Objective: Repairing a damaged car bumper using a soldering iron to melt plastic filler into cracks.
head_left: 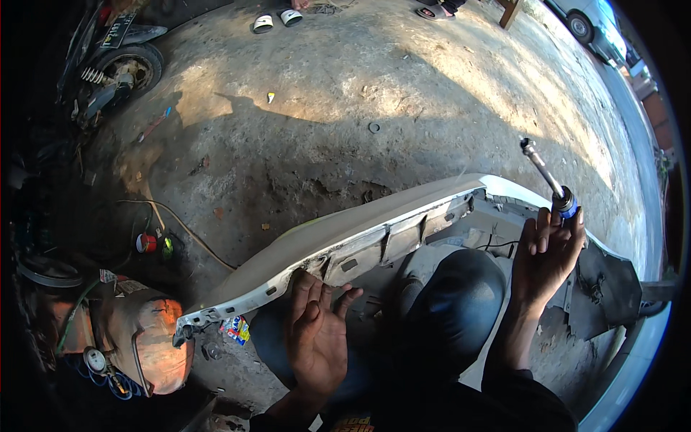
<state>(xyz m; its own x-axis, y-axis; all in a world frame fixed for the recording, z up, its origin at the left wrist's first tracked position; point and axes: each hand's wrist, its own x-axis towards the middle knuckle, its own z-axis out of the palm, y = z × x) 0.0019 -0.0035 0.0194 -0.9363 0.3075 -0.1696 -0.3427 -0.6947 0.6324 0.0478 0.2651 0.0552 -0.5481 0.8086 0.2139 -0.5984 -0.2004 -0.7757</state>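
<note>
1 bumper (pixel 345 225), 1 metal-shaft tool (pixel 545 171). R hand (pixel 541 263) raised nr bumper's R end, clamped on tool; L hand (pixel 318 349) palm-up by bumper's near edge (fingers apart).

The person wears a black top (pixel 439 403) with block lettering in yellow and orange (pixel 354 423) printed on the front, cut off by the lower edge. Its dark sleeves, the right sleeve (pixel 529 399) plain and loose, end on the forearms, leaving the left hand (pixel 317 345) and right hand (pixel 548 252) bare. Below are blue trousers (pixel 461 291), denim-like, paler over the rounded right knee and darker in the shaded folds.
</note>
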